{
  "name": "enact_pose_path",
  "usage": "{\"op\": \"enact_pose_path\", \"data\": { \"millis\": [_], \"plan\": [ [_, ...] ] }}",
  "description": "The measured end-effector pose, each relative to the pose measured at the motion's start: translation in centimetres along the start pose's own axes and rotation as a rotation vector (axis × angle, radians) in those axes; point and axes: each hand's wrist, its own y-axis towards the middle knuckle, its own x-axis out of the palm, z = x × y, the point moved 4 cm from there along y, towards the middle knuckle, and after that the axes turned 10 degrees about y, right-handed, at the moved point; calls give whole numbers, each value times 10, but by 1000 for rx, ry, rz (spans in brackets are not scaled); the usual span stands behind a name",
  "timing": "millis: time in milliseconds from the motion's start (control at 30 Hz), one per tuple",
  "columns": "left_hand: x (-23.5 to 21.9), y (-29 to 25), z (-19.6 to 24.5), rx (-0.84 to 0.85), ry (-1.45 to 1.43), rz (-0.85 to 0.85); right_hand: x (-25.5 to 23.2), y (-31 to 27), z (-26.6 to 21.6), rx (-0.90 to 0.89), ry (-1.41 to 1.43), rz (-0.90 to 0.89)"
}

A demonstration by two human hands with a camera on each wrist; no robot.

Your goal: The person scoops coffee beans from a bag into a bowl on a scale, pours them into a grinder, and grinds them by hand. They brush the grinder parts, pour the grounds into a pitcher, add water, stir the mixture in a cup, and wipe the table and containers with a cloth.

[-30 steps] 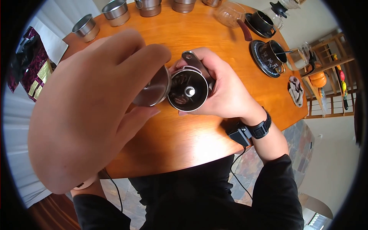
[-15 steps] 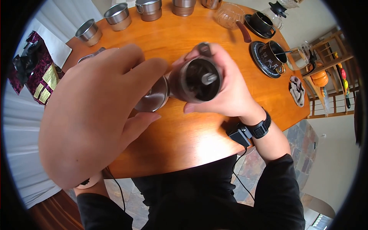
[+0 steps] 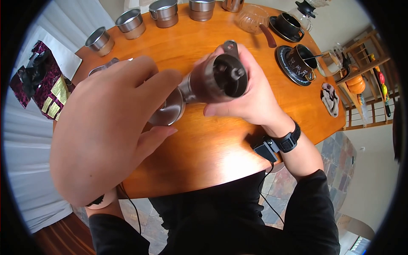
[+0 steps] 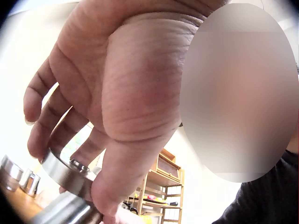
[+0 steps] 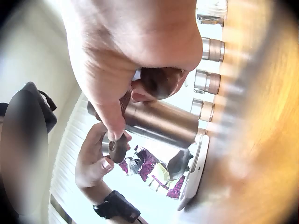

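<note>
My right hand (image 3: 255, 95) grips a steel hand coffee grinder (image 3: 204, 83) round its body. The grinder is tilted, its open mouth facing the head camera and showing a dark inside with a central shaft. A flat metal arm (image 3: 230, 46) with a hole at its end sticks out beside the mouth, under the right fingers. My left hand (image 3: 106, 123) pinches a round steel lid (image 3: 170, 111) between thumb and fingers, close to the grinder's lower end. In the left wrist view the lid (image 4: 65, 175) shows a small knob, with the grinder's steel wall (image 4: 67, 210) just below it.
Several steel cups (image 3: 163, 12) line the back edge. A glass pot (image 3: 250, 21) and black cups on saucers (image 3: 293, 78) stand at the right, by a cloth (image 3: 329, 100). On the left lies a purple and black bag (image 3: 46, 80). A white flat device (image 5: 198, 175) rests nearby.
The grinder has tipped, its mouth swinging up and to the right while its lower end has come into view near the lid. The left hand has shifted slightly right, still holding the lid.
</note>
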Motion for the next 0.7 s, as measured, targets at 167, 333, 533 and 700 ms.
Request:
{"op": "enact_pose_path", "data": {
  "millis": [167, 333, 533, 700],
  "plan": [
    [-1, 1, 1, -10, 8, -2, 3, -3, 13, 171, 58, -35],
    [0, -1, -2, 0, 9, -3, 3, -1, 3, 28, 169, -10],
    [-2, -1, 0, -8, 43, 18, 2, -2, 7, 81, 126, -41],
    [-2, -2, -2, -17, 26, -10, 0, -3, 6, -4, 107, -67]
  ]
}}
